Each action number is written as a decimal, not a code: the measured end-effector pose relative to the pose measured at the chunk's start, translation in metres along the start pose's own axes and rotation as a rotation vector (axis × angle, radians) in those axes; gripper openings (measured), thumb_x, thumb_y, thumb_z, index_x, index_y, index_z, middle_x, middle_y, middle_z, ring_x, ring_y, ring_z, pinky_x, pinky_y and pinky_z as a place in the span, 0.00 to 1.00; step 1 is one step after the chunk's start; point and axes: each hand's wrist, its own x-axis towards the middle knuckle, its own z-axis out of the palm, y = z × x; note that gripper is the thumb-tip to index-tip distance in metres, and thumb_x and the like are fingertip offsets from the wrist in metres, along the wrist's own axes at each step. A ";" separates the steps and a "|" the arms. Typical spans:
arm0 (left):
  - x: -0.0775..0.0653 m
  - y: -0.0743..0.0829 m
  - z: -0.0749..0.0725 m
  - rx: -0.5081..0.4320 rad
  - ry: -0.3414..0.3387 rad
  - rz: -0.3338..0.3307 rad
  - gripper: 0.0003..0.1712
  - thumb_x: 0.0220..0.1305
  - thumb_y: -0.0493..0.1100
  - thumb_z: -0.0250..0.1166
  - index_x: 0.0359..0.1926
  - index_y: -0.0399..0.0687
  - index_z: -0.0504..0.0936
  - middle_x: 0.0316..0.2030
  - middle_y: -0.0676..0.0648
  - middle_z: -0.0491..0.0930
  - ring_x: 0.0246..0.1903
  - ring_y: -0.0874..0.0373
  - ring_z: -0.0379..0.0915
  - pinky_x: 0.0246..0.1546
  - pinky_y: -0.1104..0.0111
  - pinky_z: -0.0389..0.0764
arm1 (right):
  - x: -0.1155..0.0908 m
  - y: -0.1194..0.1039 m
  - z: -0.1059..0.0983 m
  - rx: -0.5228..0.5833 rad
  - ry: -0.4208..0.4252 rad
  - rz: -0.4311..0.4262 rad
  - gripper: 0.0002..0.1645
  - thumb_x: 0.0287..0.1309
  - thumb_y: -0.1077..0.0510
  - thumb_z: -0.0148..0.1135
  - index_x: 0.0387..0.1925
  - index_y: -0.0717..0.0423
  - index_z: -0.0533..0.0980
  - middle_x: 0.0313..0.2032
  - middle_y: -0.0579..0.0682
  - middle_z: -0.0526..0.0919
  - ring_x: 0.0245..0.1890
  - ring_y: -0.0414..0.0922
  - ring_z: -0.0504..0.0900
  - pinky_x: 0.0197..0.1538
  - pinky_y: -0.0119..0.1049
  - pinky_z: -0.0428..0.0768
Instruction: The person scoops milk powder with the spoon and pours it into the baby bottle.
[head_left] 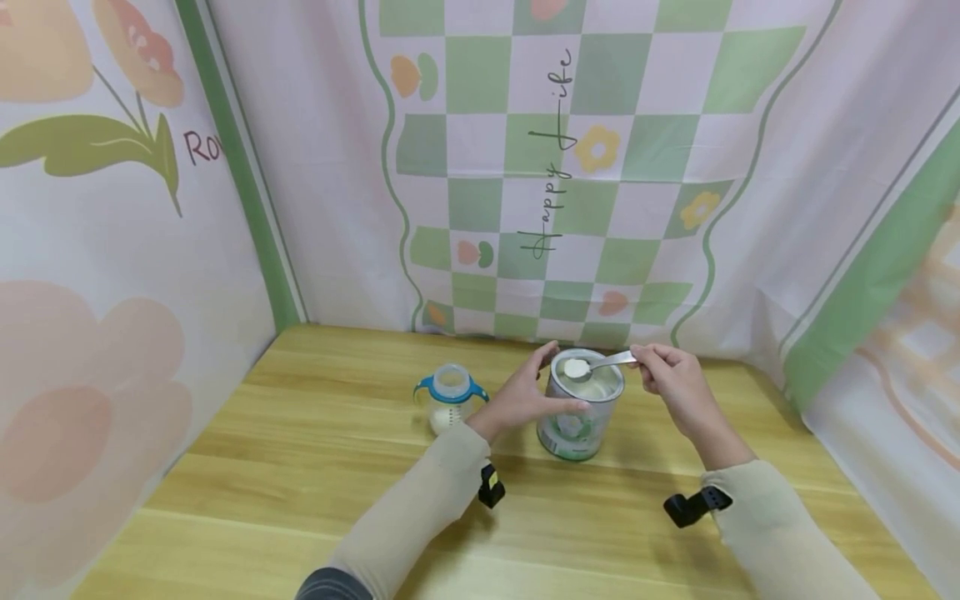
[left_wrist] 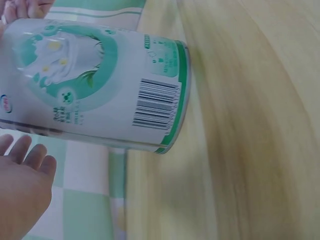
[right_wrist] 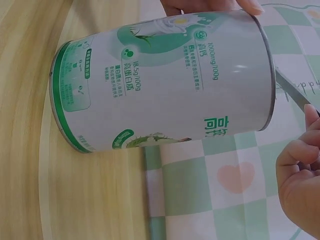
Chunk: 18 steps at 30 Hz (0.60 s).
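A white and green milk powder can (head_left: pixel 577 437) stands upright and uncovered on the table, pale powder inside. Thumb in front and fingers at the far left side, my left hand (head_left: pixel 525 398) holds it near the rim. My right hand (head_left: pixel 675 390) pinches the handle of a metal spoon (head_left: pixel 615 359). The spoon's bowl, heaped with white powder (head_left: pixel 577 367), is over the can's mouth. In the right wrist view the handle slants out past the rim. Left of the can is a baby bottle (head_left: pixel 452 385) with blue handles, uncapped and holding white contents; my left forearm partly covers it.
The wooden table (head_left: pixel 300 467) runs back to a checkered green and white curtain (head_left: pixel 540 167) just behind the can. Printed cloth (head_left: pixel 112 333) hangs at the left side as well. A black wrist camera (head_left: pixel 697 505) sits on the right sleeve.
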 end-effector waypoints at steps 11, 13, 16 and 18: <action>-0.008 0.017 -0.017 0.154 0.020 0.030 0.63 0.50 0.63 0.78 0.79 0.65 0.49 0.75 0.59 0.54 0.74 0.53 0.50 0.69 0.49 0.58 | 0.001 -0.009 0.006 0.098 -0.013 -0.021 0.18 0.73 0.53 0.58 0.29 0.60 0.80 0.20 0.42 0.71 0.20 0.37 0.64 0.25 0.29 0.66; -0.009 0.020 -0.020 0.161 0.023 0.035 0.63 0.51 0.63 0.77 0.79 0.64 0.49 0.75 0.60 0.54 0.74 0.53 0.50 0.69 0.49 0.59 | 0.001 -0.011 0.007 0.105 -0.018 -0.031 0.17 0.73 0.53 0.58 0.28 0.56 0.81 0.20 0.42 0.71 0.19 0.38 0.64 0.25 0.30 0.66; -0.011 0.022 -0.025 0.178 0.029 0.057 0.63 0.51 0.64 0.77 0.80 0.61 0.50 0.75 0.60 0.54 0.73 0.54 0.51 0.69 0.49 0.60 | 0.001 -0.012 0.010 0.113 -0.029 -0.043 0.17 0.73 0.53 0.58 0.27 0.54 0.80 0.20 0.43 0.70 0.19 0.38 0.64 0.25 0.30 0.66; -0.012 0.023 -0.028 0.193 0.033 0.077 0.63 0.51 0.64 0.77 0.80 0.58 0.50 0.75 0.58 0.55 0.73 0.53 0.52 0.68 0.49 0.60 | 0.002 -0.013 0.013 0.115 -0.034 -0.049 0.18 0.73 0.53 0.57 0.26 0.54 0.79 0.20 0.43 0.70 0.20 0.38 0.64 0.25 0.30 0.65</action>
